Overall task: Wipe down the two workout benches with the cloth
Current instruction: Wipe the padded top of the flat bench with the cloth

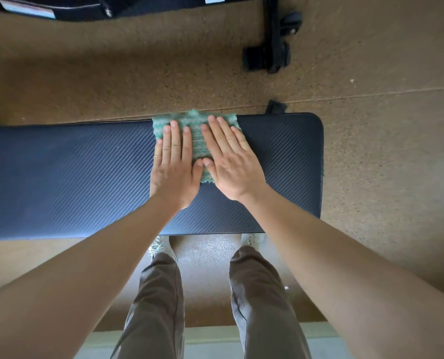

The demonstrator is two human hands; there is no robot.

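A dark blue padded workout bench [60, 177] runs across the view in front of me, its right end rounded. A green fuzzy cloth [197, 141] lies flat on the pad near the far edge, right of the middle. My left hand [175, 167] and my right hand [231, 161] both press down on the cloth with straight fingers, side by side, thumbs nearly touching. Much of the cloth is hidden under my palms. At the top edge, the black frame of a second bench [274, 35] shows, with a foot and a wheel.
Brown speckled rubber flooring [384, 151] surrounds the bench, with a seam line running across it. My legs in grey trousers and pale shoes stand close against the bench's near edge. A lighter strip of floor lies behind my feet.
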